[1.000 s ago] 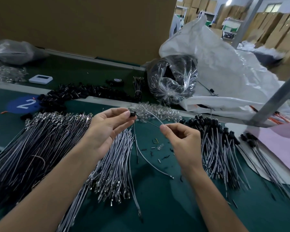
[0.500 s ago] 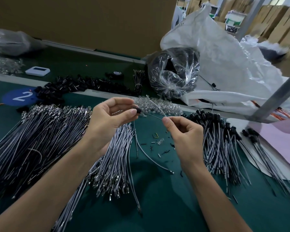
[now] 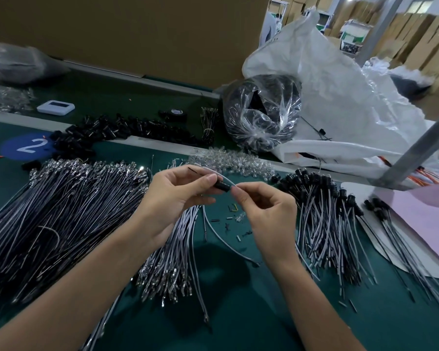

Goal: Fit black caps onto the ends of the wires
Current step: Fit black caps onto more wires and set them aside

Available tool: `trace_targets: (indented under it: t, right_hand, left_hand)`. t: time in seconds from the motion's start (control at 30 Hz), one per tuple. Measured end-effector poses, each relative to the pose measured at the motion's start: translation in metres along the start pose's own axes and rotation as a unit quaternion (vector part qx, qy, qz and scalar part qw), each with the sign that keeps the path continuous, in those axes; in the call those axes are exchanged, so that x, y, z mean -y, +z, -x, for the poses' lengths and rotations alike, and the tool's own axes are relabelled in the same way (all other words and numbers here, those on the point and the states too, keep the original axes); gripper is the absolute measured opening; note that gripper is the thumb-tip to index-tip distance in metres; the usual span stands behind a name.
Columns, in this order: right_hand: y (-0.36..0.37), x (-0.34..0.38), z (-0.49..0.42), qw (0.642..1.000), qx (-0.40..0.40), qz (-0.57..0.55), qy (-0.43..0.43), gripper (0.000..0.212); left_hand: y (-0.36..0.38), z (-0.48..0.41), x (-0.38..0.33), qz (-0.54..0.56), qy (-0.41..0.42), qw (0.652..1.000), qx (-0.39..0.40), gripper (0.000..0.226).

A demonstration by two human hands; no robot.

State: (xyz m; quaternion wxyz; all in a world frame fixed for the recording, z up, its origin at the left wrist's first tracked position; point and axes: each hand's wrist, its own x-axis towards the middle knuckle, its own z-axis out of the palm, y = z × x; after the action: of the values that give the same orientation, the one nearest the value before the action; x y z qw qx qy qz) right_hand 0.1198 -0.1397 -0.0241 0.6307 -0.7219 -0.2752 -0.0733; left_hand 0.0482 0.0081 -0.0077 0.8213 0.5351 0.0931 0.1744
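Black cap [image 3: 222,185] pinched by left hand [image 3: 178,196]; right hand [image 3: 269,211] pinches its wire [image 3: 221,238] (grey); clear bag [image 3: 285,120] holds black parts [image 3: 257,101].

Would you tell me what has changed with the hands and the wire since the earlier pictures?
The hands came together: the right hand, pinching the wire, now meets the black cap held by the left hand, with no wire stretched between them. Both grips and the wire piles stayed.
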Motion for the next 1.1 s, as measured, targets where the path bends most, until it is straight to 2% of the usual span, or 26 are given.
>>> trace_targets:
  t: [0.07,0.27,0.5,0.63,0.87,1.1]
  right_hand:
    - [0.001,0.001,0.001,1.0,-0.003,0.006,-0.009,0.008]
    - [0.004,0.001,0.004,0.999,-0.017,0.013,-0.044,0.011]
    - [0.0,0.009,0.003,0.999,-0.024,-0.036,-0.019,0.002]
    - [-0.007,0.009,-0.001,0.999,-0.04,-0.01,-0.023,0.013]
    - [-0.01,0.007,-0.002,0.997,-0.028,0.057,-0.047,0.011]
    - [-0.007,0.008,0.0,0.996,-0.008,0.078,-0.05,0.011]
  left_hand:
    - [0.0,-0.001,-0.001,0.047,-0.014,0.999,-0.012,0.014]
    - [0.004,0.003,-0.001,0.083,-0.037,0.996,-0.023,0.015]
    - [0.002,0.003,-0.006,0.183,-0.045,0.979,-0.076,0.014]
    - [-0.004,0.0,-0.008,0.196,-0.044,0.975,-0.092,0.017]
    - [-0.011,-0.003,-0.007,0.231,-0.023,0.968,-0.094,0.014]
    - [-0.01,-0.004,-0.006,0.21,-0.003,0.973,-0.095,0.015]
